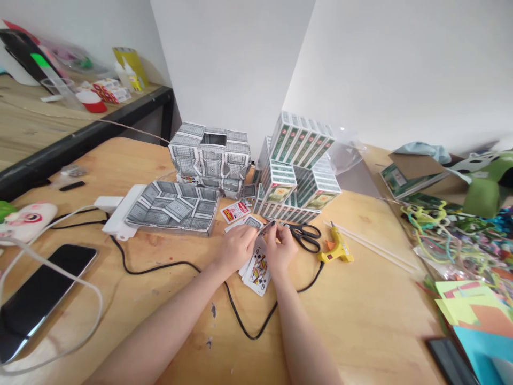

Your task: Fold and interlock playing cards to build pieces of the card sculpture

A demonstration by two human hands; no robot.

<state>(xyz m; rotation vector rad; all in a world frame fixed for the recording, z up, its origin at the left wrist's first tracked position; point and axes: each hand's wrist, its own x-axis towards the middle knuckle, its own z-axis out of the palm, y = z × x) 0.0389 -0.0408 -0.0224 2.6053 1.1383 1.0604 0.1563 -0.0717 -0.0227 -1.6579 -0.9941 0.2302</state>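
Note:
Both hands meet over the middle of the table and pinch a small playing card (265, 228), seen nearly edge-on. My left hand (239, 247) grips its left side with closed fingers. On its other side is my right hand (281, 247), also closed, thumb and fingertips together. Below them lies a loose pile of playing cards (258, 271), a queen of spades on top. Just beyond the hands are a red and yellow card (235, 212) and more loose cards. Black-handled scissors (306, 235) lie close to my right hand, with a yellow glue gun (337, 247) farther right.
A box covered in grey-backed cards (212, 160) stands behind an open card-covered tray (172, 214). Green-and-white card boxes (300, 166) are stacked beside it. A black cable (256, 337) loops in front. At left lies a phone (46, 294); white sticks (377, 248) lie at right.

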